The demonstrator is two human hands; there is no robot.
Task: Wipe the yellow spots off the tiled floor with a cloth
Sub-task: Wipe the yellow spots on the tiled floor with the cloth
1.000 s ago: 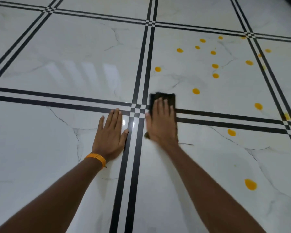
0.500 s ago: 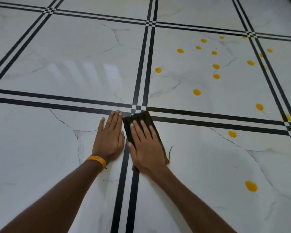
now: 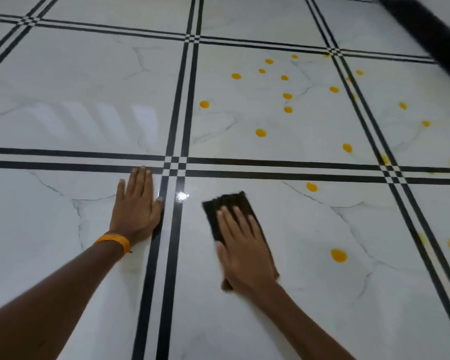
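While pressed palm-down on the floor (image 3: 50, 224), flat and straight-fingered, both of them, with forearms coming in from the near edge. To the left, the left hand (image 3: 137, 206), resting bare on white tile and holding nothing, an orange wristband (image 3: 115, 241) at the wrist, thumb touching the nearer of the paired black lines (image 3: 170, 255) running away from the viewer. To the right of those lines, the right hand (image 3: 242, 245), a little blurred, spread over the dark cloth (image 3: 229, 201) and pressing it to the tile. Cloth folded to a rough oblong, far end poking out beyond the fingertips, a strip showing along either side of the hand and a corner by the wrist; well apart from the left hand, with both lines between. Wide bare tile left of the left hand and nearer than both wrists. Open tile also right of the cloth as far as the nearest yellow spot (image 3: 338, 255), apart from the cloth's edge. Second spot (image 3: 311, 187) beyond the cloth to the right, just short of the paired cross lines (image 3: 270, 167). Past the crossing, scattered yellow spots (image 3: 260, 132) over the far right tile, thickest towards its far corner. Far left tile white and veined, with striped glare. At the top right, a dark skirting edge (image 3: 426, 29), blurred.
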